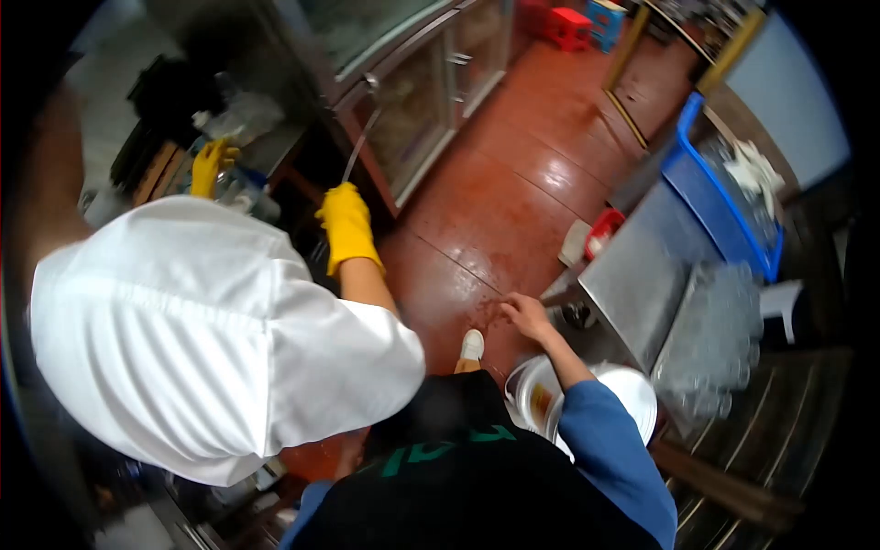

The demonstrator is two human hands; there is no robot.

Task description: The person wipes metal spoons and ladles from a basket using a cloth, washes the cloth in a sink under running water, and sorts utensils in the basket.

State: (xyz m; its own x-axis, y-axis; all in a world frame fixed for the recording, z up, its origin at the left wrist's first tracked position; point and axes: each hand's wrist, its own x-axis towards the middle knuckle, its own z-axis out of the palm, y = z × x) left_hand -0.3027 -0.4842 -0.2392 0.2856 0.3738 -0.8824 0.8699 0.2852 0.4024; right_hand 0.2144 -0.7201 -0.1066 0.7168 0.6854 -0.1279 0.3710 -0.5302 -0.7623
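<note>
My right hand hangs over the red tiled floor, fingers loosely spread, with nothing in it. Just below it stand white buckets, and to its right is a metal table. My left hand does not show; only a bit of blue sleeve is visible at the bottom, beside my black apron. On the left a person in a white top wears yellow gloves. One gloved hand is near a thin metal rod; the other is by clear plastic items.
A cabinet with glass doors stands ahead. Red and blue stools are at the far end. A blue crate and many clear glasses are on the right. The co-worker stands close on my left.
</note>
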